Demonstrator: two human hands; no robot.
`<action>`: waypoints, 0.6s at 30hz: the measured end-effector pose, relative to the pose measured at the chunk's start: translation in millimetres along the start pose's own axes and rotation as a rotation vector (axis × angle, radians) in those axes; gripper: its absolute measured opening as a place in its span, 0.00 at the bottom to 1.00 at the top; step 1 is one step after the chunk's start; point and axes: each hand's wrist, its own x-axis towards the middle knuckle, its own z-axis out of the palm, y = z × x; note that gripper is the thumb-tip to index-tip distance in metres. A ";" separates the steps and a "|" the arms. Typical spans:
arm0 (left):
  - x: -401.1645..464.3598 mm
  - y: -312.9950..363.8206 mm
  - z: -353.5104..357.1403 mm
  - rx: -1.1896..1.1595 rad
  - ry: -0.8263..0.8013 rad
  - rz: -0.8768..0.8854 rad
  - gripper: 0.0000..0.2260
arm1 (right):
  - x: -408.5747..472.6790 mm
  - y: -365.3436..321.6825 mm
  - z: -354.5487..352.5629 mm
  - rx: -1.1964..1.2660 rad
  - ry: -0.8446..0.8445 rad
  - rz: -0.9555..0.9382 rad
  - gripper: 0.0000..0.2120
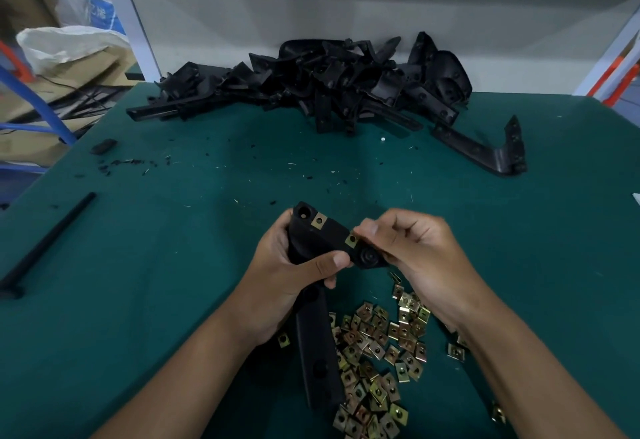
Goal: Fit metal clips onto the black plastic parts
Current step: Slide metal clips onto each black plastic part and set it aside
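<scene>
From the head view, the left hand [294, 276] wraps a curled grip round an angled black plastic part [317, 241], held just above the green felt-covered surface [156, 265] — its long flat arm runs down under the wrist toward the viewer. One square brass-coloured metal clip [319, 220] already sits on the part's upper edge. The right hand [412, 248] pinches a second square metal clip [351, 241] against the part's rounded end, fingers curled tight.

A loose heap of brass-coloured metal clips [377, 352] lies on the surface just below and between the forearms, partly hidden by the part's arm. At the far edge a jumbled pile of black plastic parts [322, 82] leans against the grey back panel [346, 12], with one single L-shaped black part [485, 151] lying apart to its right. A long black rod [48, 244] lies at the left — small black shavings are scattered across the middle.
</scene>
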 end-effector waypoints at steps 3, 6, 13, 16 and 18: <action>0.3 -1.6 -1.1 -0.027 -0.003 -0.002 0.18 | -0.7 1.7 0.0 -0.027 -0.021 -0.024 0.12; -0.5 -2.4 -1.2 -0.037 -0.008 0.006 0.19 | -0.9 3.0 -2.5 -0.047 -0.036 -0.035 0.10; 1.7 0.7 0.2 -0.177 0.125 0.015 0.15 | -0.4 6.1 0.4 -0.062 -0.098 -0.052 0.15; 1.5 1.2 1.8 -0.229 0.059 -0.001 0.13 | 0.6 7.1 -0.7 -0.028 -0.001 -0.105 0.16; 0.8 0.2 2.3 -0.243 0.028 0.004 0.14 | 1.2 8.4 -4.0 -0.024 0.046 -0.145 0.14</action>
